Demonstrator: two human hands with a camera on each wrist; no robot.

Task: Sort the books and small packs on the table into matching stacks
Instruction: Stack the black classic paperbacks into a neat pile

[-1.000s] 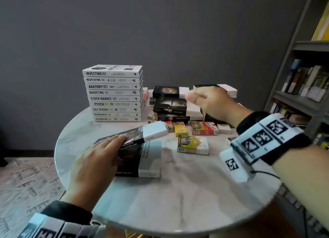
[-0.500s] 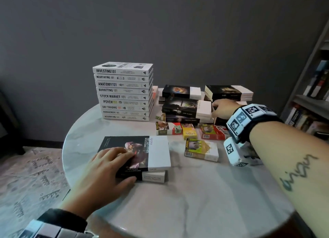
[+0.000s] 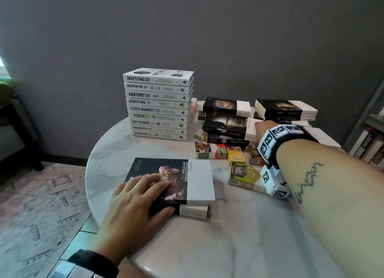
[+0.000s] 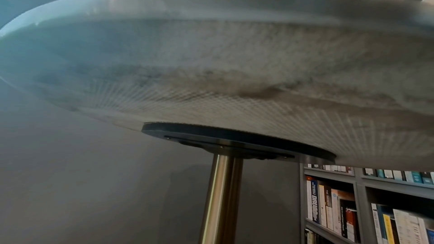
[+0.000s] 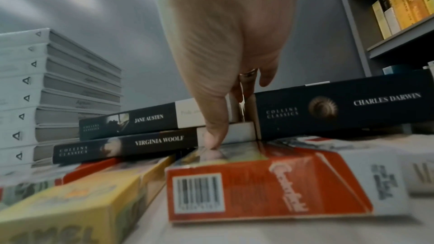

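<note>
My left hand (image 3: 145,192) rests flat on the black-and-white Othello book (image 3: 197,178), which lies on a second black book (image 3: 193,212) at the table's front left; its thumb touches the lower book's spine. My right hand (image 3: 262,127) reaches to the back right. In the right wrist view my right hand (image 5: 223,99) grips the right end of the Jane Austen book (image 5: 145,118) and the Virginia Woolf book (image 5: 157,141) beneath it, thumb on their spines, fingers over the top. Small packs lie in front: a yellow one (image 3: 236,157) and a red one (image 5: 270,185).
A tall stack of white "101" books (image 3: 159,105) stands at the back. More black books lie behind, with a Charles Darwin book (image 5: 352,107) to the right. A green-yellow pack (image 3: 245,175) lies under my right wrist. The round marble table (image 3: 228,236) has a bookshelf (image 3: 367,146) to its right.
My left hand has laid the Othello book flat onto the lower black book. My right hand has dropped from above the pile to the end of the Jane Austen book.
</note>
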